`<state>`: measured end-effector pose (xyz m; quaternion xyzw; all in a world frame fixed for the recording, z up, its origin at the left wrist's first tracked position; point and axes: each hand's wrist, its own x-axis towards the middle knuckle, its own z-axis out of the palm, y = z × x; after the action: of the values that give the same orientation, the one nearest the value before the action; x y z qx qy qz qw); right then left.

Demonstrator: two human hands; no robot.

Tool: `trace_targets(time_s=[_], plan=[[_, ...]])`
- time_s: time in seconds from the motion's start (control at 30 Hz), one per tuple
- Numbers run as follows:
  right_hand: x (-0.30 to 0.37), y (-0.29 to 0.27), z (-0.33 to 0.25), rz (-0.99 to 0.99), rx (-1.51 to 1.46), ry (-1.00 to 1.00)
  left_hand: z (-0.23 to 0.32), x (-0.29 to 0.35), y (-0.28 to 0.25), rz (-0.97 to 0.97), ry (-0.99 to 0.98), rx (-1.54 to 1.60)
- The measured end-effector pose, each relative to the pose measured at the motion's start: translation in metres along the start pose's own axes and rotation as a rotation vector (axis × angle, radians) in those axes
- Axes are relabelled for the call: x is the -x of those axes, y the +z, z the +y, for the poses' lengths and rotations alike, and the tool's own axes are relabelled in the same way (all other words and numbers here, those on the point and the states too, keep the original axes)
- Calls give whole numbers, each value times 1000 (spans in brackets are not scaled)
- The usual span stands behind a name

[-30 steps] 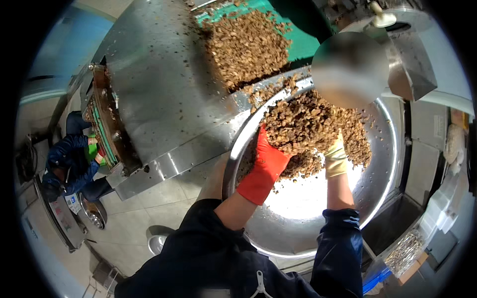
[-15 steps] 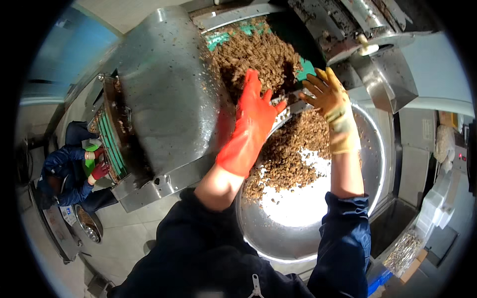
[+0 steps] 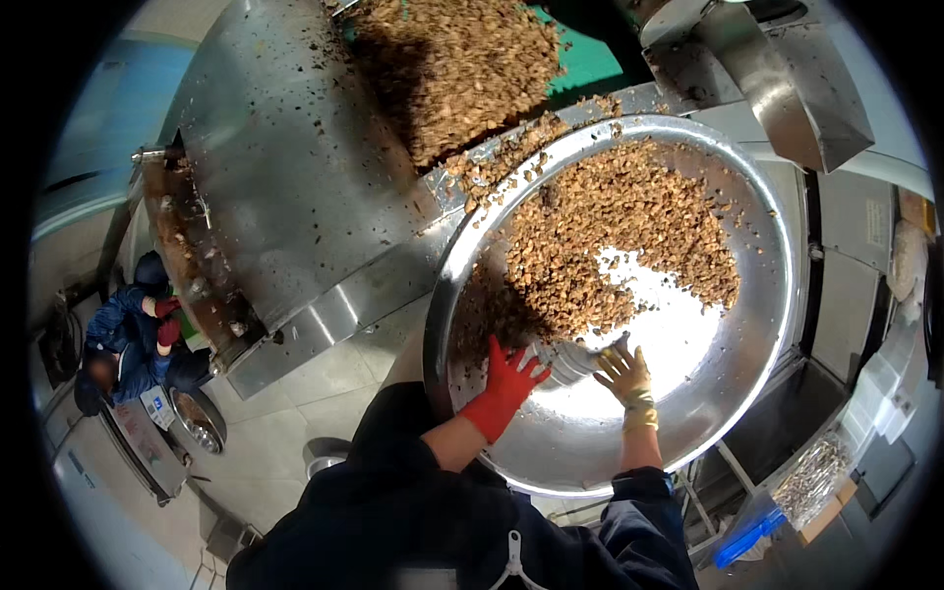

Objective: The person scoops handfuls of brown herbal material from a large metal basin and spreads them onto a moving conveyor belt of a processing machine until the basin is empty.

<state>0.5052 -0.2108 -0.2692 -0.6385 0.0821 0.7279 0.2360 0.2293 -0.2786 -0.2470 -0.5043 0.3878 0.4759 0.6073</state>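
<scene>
A wide, round metal basin [image 3: 767, 324] stands in front of me, with a heap of small brown lumpy pieces [image 3: 610, 246] over its far half. My left hand [image 3: 503, 388], in a red glove, is over the basin's near left part with its fingers spread. To its right is my right hand [image 3: 627, 382], in a yellow glove, fingers also apart. Both are just short of the heap's near edge, and neither grips anything. Between them shows a grey ribbed patch [image 3: 563, 364]; whether it is an object or a reflection I cannot tell.
Beyond the basin, more brown pieces [image 3: 452, 79] cover a green belt [image 3: 590, 59]. Loose bits lie on the metal ledge [image 3: 639, 98]. A large metal cover [image 3: 295, 157] stands left, a metal chute [image 3: 777, 98] far right. Another person [image 3: 128, 334] sits at far left.
Both hands have come back from the belt's edge down to the near part of the basin. The view has shifted, so more of the basin shows.
</scene>
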Motion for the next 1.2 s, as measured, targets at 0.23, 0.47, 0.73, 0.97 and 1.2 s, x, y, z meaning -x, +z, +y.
trace_targets(time_s=[0.23,0.47,0.73,0.97,1.2], plan=[[-67,168,-34,-137,502,-609,40,-32,131,-631,166,82],[-89,228,-70,-30,530,-598,58,-20,165,-701,249,29],[16,276,-94,-194,645,-657,60,48,176,-912,141,32],[113,393,-152,-1182,-321,-153,117,156,282,-1032,82,32],[113,407,-167,-582,199,-571,124,176,289,-815,560,-258]])
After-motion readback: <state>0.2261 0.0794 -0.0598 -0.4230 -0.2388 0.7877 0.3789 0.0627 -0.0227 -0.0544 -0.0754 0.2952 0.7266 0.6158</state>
